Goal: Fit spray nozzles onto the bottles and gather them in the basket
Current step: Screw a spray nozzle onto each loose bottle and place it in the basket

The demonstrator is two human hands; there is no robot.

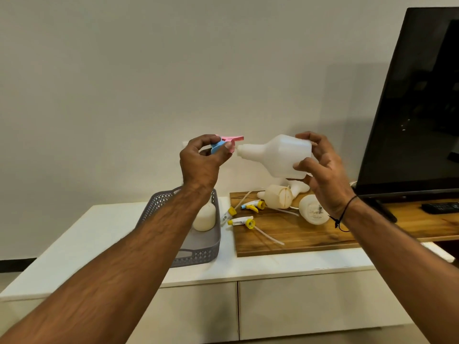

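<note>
A white cabinet point(273, 266) is seen below a plain wall. A white bottle point(278, 155) is gripped sideways in the right hand point(320, 167), mid-air. A pink-blue nozzle point(224, 144) is pinched in the left hand point(201, 162), just beside its neck, above the grey basket point(198, 254)

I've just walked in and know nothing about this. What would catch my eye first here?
Two raised hands in mid-air: the right hand holds a white bottle on its side, neck towards the pink and blue spray nozzle pinched in the left hand. Below, a grey basket holds one bottle, while yellow-tipped nozzles and more bottles lie on a wooden board. A dark television fills the right.
</note>
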